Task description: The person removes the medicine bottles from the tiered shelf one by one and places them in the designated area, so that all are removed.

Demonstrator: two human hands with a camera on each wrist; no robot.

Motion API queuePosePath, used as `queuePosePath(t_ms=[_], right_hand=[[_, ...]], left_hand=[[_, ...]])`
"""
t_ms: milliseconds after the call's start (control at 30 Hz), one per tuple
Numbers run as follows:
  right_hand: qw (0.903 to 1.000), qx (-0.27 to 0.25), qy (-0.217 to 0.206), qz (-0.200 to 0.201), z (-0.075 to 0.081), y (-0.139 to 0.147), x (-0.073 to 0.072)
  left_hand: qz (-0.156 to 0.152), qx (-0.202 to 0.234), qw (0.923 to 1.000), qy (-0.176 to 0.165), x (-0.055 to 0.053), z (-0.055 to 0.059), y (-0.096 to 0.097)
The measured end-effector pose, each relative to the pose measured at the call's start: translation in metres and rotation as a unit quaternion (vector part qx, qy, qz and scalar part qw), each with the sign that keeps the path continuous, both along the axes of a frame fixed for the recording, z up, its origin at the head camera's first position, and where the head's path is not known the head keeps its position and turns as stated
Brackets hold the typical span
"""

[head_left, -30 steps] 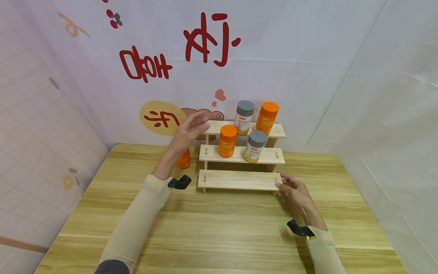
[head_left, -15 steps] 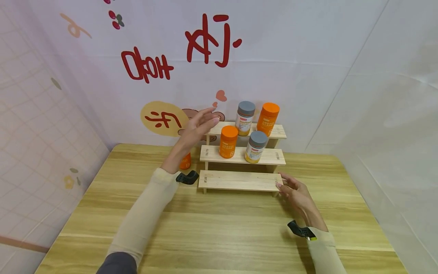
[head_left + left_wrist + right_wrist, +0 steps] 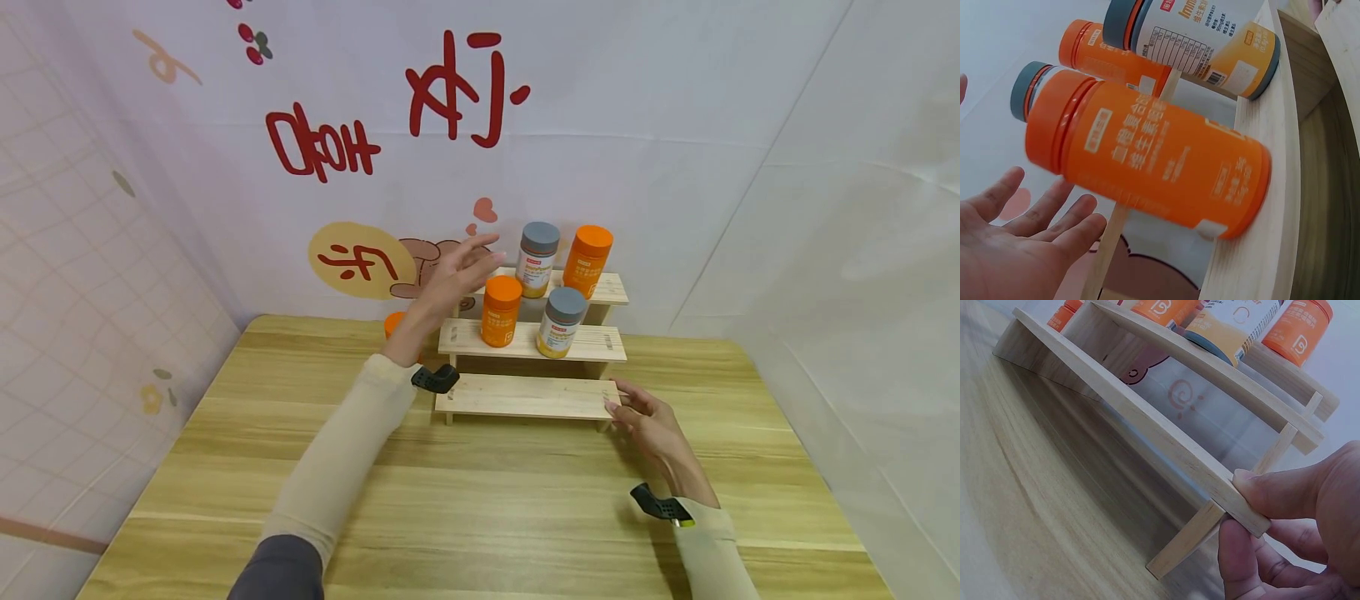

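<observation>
A three-step wooden display rack [image 3: 525, 396] stands on the table. My left hand [image 3: 448, 290] hovers at the rack's upper left, fingers spread and holding nothing. In the left wrist view its fingers lie just beside an orange bottle [image 3: 1160, 156] on the middle step. A grey-lidded white-and-yellow bottle [image 3: 557, 327] stands to the right of that one. The top step carries another grey-lidded bottle [image 3: 536, 265] and an orange-lidded bottle [image 3: 587, 265]. My right hand [image 3: 651, 423] pinches the right end of the bottom step, thumb [image 3: 1266, 487] above and fingers below.
One more orange bottle [image 3: 393, 322] stands on the table [image 3: 480, 508] left of the rack, mostly hidden behind my left forearm. A printed white backdrop [image 3: 622, 158] rises close behind the rack, with side walls left and right.
My left hand has moved right, from left of the rack to over its upper left, towards the bottles. The right hand keeps its grip on the bottom step. The bottles stay put.
</observation>
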State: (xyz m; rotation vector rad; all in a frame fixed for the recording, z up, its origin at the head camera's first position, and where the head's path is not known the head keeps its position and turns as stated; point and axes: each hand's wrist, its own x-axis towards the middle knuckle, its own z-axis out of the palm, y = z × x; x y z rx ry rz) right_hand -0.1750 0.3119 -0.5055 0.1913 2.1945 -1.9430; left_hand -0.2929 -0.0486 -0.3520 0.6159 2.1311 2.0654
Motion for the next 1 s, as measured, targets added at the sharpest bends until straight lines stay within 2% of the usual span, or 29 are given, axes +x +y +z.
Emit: queuePosePath(t_ms=[267, 500, 667, 1000], right_hand=[[1.0, -0.008, -0.001, 0.003, 0.0, 0.0, 0.001], [0.9999, -0.01, -0.001, 0.003, 0.001, 0.0, 0.001], [0.9999, -0.014, 0.0, 0.002, 0.0, 0.0, 0.0], [0.9999, -0.012, 0.0, 0.005, 0.0, 0.001, 0.0]], left_hand=[[0.005, -0.021, 0.9998, 0.003, -0.006, 0.001, 0.018], [0.015, -0.015, 0.9994, -0.029, -0.012, 0.003, 0.032], [0.011, -0.019, 0.9985, -0.05, -0.017, 0.003, 0.041], [0.027, -0.056, 0.9969, -0.048, -0.022, 0.003, 0.049]])
